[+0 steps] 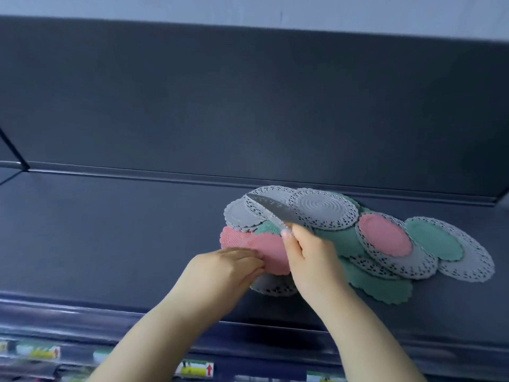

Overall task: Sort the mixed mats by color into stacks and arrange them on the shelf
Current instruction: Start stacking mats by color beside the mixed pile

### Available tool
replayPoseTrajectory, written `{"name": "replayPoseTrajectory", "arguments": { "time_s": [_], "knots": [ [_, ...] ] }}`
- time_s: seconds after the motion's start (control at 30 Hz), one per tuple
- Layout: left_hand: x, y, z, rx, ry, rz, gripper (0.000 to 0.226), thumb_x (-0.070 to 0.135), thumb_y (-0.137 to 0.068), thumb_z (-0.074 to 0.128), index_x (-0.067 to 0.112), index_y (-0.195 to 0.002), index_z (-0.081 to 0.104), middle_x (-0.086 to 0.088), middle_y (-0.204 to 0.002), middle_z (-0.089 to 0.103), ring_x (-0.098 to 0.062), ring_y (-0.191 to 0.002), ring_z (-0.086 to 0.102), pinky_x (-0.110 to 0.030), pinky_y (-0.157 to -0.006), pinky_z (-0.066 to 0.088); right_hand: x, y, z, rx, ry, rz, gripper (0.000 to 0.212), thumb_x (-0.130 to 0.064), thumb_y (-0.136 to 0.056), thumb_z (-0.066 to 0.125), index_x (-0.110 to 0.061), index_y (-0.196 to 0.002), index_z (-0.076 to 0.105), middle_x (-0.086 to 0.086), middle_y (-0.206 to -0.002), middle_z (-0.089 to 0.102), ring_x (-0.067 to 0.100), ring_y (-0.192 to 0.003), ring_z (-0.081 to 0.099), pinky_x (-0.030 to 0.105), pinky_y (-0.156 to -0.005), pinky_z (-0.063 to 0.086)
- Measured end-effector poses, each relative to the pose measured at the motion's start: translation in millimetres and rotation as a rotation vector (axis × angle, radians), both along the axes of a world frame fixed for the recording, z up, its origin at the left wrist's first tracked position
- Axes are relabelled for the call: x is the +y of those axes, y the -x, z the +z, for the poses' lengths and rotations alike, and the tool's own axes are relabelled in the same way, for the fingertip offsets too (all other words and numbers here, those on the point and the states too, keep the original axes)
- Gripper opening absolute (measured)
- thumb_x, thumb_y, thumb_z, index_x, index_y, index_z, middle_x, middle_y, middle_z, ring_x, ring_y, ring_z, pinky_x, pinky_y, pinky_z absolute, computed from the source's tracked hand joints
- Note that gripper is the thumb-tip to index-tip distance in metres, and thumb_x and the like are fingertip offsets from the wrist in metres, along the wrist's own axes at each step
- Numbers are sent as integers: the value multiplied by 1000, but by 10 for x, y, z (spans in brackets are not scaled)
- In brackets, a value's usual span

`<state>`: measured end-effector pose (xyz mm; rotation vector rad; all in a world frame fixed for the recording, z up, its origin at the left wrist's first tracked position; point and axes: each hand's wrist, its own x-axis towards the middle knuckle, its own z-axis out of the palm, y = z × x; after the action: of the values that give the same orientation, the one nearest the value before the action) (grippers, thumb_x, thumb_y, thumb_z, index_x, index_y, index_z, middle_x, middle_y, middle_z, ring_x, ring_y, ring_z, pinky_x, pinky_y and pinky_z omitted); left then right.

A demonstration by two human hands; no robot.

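- Mixed mats (385, 241) lay overlapped, unsorted, right side of shelf (110, 230).
- Right hand (308, 255) pinched gray mat (271, 208), tilted up.
- Left hand (228, 267) pressed pink mat (271, 252), fingers flat, probably not gripping.
- Peel slowly; keep pile pinned.

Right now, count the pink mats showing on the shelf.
3: one under the left hand (pink mat), one peeking out behind it, one on a grey doily at right. Others may be buried in the pile.

The shelf (110, 230) is left bare from nine to seven o'clock; the three o'clock side is blocked by overlapping mats (385, 244).
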<state>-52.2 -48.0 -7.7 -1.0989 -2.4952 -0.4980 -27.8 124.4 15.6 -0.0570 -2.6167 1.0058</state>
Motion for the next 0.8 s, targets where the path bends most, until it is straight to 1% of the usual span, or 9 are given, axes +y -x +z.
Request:
{"name": "replayPoseTrajectory", "arguments": {
  "time_s": [0.1, 0.17, 0.3, 0.37, 0.47, 0.53, 0.63, 0.7, 0.8],
  "knots": [
    [-288, 35, 33, -42, -73, 72, 30, 29, -88, 40, 20, -86, 68, 8, -84, 69, -15, -72, 66, -27, -54, 52, -285, -14, 2, 35, 62, -42, 35, -27, -95, 44, -15, -63, 38, 0, -48, 35, 13, -47, 30, 18, -48, 29],
    [-498, 46, 41, -25, -149, 117, 27, 24, -85, 41, 16, -86, 67, 4, -83, 70, -15, -71, 63, -25, -58, 48, -468, -50, -8, 49, 112, -48, 35, -25, -95, 45, -14, -62, 37, -1, -48, 32, 12, -50, 29, 20, -49, 29],
    [-950, 119, -30, 26, -221, 137, 15, 5, -72, 59, 15, -82, 65, 1, -100, 71, -9, -99, 58, -17, -76, 41, -829, -120, -74, 6, 203, -13, 34, -26, -94, 44, -25, -60, 42, -9, -47, 43, 6, -49, 33, 17, -47, 28],
    [-1148, 138, -42, 26, -242, 140, 16, 9, -70, 64, 19, -82, 64, 6, -103, 70, -9, -100, 61, -15, -77, 41, -990, -150, -165, -8, 191, 18, 27, -26, -95, 43, -23, -71, 55, -6, -51, 51, 5, -48, 34, 17, -47, 26],
    [-1378, 89, 0, 30, -296, 104, 20, 22, -81, 60, 35, -94, 55, 28, -114, 55, 5, -105, 54, -4, -88, 34, -1144, -219, -288, -9, 124, 55, 29, -21, -95, 46, -31, -68, 46, -16, -48, 47, 5, -45, 38, 14, -46, 28],
    [-1497, 62, 2, 29, -312, 199, 21, 24, -82, 59, 39, -97, 57, 27, -111, 58, 1, -100, 57, -7, -79, 40, -1173, -243, -297, -18, 106, 78, 29, -19, -95, 46, -35, -71, 43, -26, -51, 47, 2, -46, 41, 12, -46, 30],
    [-1605, 68, -39, 61, -240, 440, 15, 26, -79, 58, 21, -82, 73, 1, -90, 72, -21, -79, 70, -23, -55, 49, -1137, -194, -291, -32, 172, 34, 33, -23, -95, 45, -26, -62, 39, -5, -45, 32, 10, -44, 26, 20, -44, 22],
    [-1635, 51, -1, 95, -202, 555, 14, 19, -75, 63, 13, -80, 75, -5, -87, 73, -25, -77, 71, -27, -56, 51, -1132, -125, -260, -64, 208, 39, 32, -24, -95, 44, -19, -64, 40, -1, -49, 26, 9, -47, 22, 24, -46, 19],
    [-1734, -3, 186, 129, -221, 657, 18, 17, -78, 62, 11, -88, 76, -6, -90, 74, -27, -83, 71, -33, -60, 53, -1188, -30, -172, -102, 219, 99, 32, -27, -95, 42, -29, -62, 40, -2, -48, 28, 10, -46, 22, 24, -45, 20]
  ]
}}
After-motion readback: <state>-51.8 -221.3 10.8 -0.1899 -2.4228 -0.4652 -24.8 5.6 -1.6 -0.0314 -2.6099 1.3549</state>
